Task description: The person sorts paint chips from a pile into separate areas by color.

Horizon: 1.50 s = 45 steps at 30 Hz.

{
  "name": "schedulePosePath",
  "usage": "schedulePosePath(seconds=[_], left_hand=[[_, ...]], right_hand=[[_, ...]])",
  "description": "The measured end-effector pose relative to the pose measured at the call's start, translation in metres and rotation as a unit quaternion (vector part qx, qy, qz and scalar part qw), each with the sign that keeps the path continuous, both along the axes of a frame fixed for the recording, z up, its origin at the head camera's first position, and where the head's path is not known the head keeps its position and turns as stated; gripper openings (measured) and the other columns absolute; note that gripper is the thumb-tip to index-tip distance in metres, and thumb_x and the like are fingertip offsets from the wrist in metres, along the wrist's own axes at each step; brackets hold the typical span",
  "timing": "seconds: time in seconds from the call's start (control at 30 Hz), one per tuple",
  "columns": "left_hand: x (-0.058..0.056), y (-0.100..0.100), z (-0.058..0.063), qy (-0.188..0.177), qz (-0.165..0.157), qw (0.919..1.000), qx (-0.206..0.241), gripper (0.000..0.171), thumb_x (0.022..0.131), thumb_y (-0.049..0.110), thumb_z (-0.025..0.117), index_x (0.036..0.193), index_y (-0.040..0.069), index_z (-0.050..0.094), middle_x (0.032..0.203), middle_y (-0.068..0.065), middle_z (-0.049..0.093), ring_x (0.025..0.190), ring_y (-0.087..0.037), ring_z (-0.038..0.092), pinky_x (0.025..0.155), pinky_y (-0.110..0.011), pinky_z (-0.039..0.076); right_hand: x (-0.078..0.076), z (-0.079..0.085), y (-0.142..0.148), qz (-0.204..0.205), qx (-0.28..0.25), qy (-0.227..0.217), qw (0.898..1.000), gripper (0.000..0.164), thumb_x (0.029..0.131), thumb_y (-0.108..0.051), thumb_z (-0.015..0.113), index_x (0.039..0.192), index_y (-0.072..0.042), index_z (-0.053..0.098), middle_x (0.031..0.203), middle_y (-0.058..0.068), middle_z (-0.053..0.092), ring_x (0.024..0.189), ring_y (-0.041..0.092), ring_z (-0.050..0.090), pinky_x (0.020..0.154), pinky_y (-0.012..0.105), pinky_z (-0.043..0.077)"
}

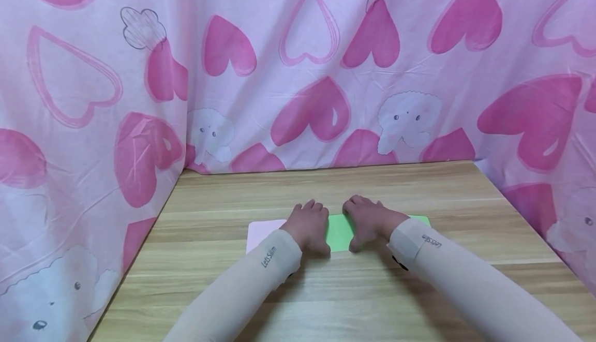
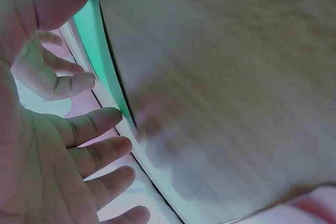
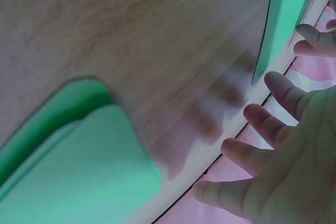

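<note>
In the head view a light green sheet (image 1: 339,233) lies between the two hands. My left hand (image 1: 307,228) reaches over its left part, beside a pink sheet (image 1: 263,233). In the left wrist view the thumb (image 2: 63,1) is right at the green sheet's edge, and the fingers (image 2: 100,124) are spread. My right hand (image 1: 370,220) reaches over the green sheet's right side, with its fingers (image 3: 252,156) spread and apart in the right wrist view. Another green piece (image 3: 79,171), with layered edges, is at lower left there; a green corner (image 1: 421,220) shows past the right wrist.
The sheets lie on a wood-grain table (image 1: 335,300). A pink curtain (image 1: 307,36) printed with hearts hangs along its back and both sides. Both forearms wear pale sleeves (image 1: 242,287) and reach in from the front.
</note>
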<state>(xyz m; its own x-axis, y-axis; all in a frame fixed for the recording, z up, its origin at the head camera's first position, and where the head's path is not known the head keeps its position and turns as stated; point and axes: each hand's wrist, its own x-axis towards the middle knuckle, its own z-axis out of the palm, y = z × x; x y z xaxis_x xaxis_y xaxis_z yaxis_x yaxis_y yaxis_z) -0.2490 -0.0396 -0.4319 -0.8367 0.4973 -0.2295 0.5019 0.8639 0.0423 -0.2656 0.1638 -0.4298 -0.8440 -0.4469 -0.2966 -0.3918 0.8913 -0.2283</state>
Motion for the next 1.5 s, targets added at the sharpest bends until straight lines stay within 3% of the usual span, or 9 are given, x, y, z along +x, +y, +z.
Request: schedulePosePath(seconds=[0.17,0.4,0.63,0.87,1.07,1.3,1.5], left_hand=[[0.001,-0.001,-0.001,0.0,0.007,0.9999,0.011,0.093,0.07,0.055,0.085,0.145,0.009,0.053,0.147,-0.007,0.058,0.15,-0.033,0.043,0.12,-0.058,0.039],[0.001,-0.001,0.0,-0.001,0.009,0.9998,0.019,0.093,0.071,0.054,0.084,0.145,0.009,0.051,0.147,-0.007,0.058,0.149,-0.032,0.044,0.12,-0.057,0.04],[-0.001,-0.002,-0.001,-0.008,0.011,0.9997,0.021,0.092,0.071,0.054,0.084,0.145,0.008,0.052,0.147,-0.006,0.059,0.149,-0.031,0.043,0.121,-0.056,0.039],[-0.002,-0.002,-0.001,-0.01,0.009,0.9996,0.024,0.093,0.073,0.055,0.084,0.146,0.008,0.052,0.15,-0.007,0.057,0.151,-0.032,0.042,0.121,-0.057,0.038],[-0.001,-0.004,-0.003,-0.003,-0.001,0.9996,0.026,0.097,0.07,0.063,0.084,0.143,0.008,0.053,0.143,-0.007,0.06,0.148,-0.033,0.045,0.119,-0.057,0.04],[-0.004,-0.003,-0.007,-0.007,0.007,0.9995,0.031,0.099,0.071,0.065,0.083,0.146,0.008,0.052,0.147,-0.008,0.057,0.15,-0.033,0.043,0.122,-0.058,0.037],[-0.002,0.002,-0.002,-0.008,0.009,0.9992,0.039,0.101,0.071,0.065,0.084,0.148,0.007,0.051,0.15,-0.008,0.056,0.152,-0.034,0.04,0.123,-0.058,0.036]], right_hand=[[0.001,-0.001,0.003,0.002,-0.007,0.009,1.0,0.093,0.064,-0.047,0.095,0.141,-0.014,0.055,0.147,0.009,0.05,0.127,0.03,0.051,0.109,0.08,0.037],[0.001,0.004,0.005,0.001,-0.017,0.001,1.0,0.09,0.062,-0.047,0.097,0.136,-0.014,0.056,0.14,0.008,0.051,0.121,0.028,0.051,0.108,0.082,0.036],[0.002,0.005,0.007,0.01,-0.014,0.002,1.0,0.101,0.057,-0.052,0.1,0.137,-0.012,0.054,0.137,0.007,0.051,0.121,0.026,0.05,0.108,0.082,0.034],[0.002,0.005,0.005,0.018,0.003,0.009,1.0,0.095,0.06,-0.05,0.097,0.135,-0.011,0.054,0.135,0.006,0.051,0.124,0.027,0.048,0.11,0.08,0.035],[0.002,0.006,0.006,0.018,-0.007,0.011,1.0,0.093,0.061,-0.049,0.096,0.135,-0.009,0.055,0.13,0.005,0.051,0.115,0.024,0.05,0.108,0.078,0.039],[0.001,0.005,0.01,0.015,-0.026,0.008,1.0,0.096,0.061,-0.05,0.096,0.136,-0.009,0.054,0.131,0.005,0.052,0.112,0.023,0.052,0.104,0.074,0.044],[0.002,0.005,0.017,0.011,-0.034,0.002,0.999,0.098,0.061,-0.048,0.097,0.139,-0.009,0.053,0.135,0.007,0.052,0.113,0.024,0.053,0.105,0.076,0.043]])
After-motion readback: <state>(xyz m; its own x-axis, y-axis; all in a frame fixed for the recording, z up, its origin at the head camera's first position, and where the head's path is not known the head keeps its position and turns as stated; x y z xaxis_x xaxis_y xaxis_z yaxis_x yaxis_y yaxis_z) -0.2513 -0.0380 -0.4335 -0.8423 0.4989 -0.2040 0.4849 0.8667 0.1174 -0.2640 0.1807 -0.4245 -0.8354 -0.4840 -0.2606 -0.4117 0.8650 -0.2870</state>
